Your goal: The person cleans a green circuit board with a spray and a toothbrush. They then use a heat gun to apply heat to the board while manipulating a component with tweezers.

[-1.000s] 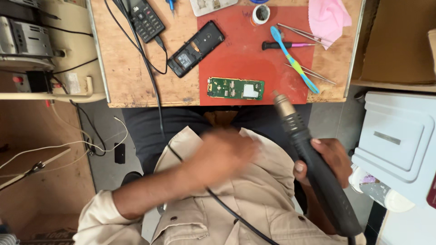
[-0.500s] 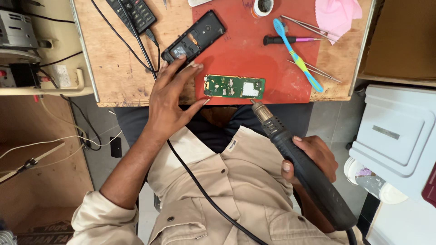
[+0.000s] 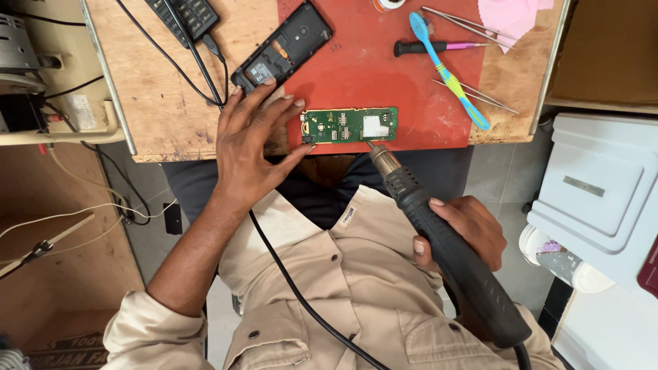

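Note:
A green circuit board (image 3: 349, 125) lies on a red mat (image 3: 384, 75) at the near edge of a wooden table (image 3: 171, 89). My left hand (image 3: 252, 140) rests flat on the table beside the board's left end, fingers spread, fingertips touching an opened black phone body (image 3: 282, 49). My right hand (image 3: 460, 229) grips a black hot-air gun (image 3: 439, 240) over my lap. The gun's metal nozzle (image 3: 381, 156) points at the board's near edge, almost touching it.
On the mat's right side lie a blue toothbrush (image 3: 449, 72), a black-handled screwdriver (image 3: 439, 47) and metal tweezers (image 3: 473, 96). A black keypad (image 3: 181, 15) with cables sits at the table's far left. A pink cloth (image 3: 514, 14) lies far right. A white cabinet (image 3: 603, 185) stands to my right.
My left hand rose from my lap to the table and settled beside the board. The hot-air gun swung forward until its nozzle reached the board's near edge.

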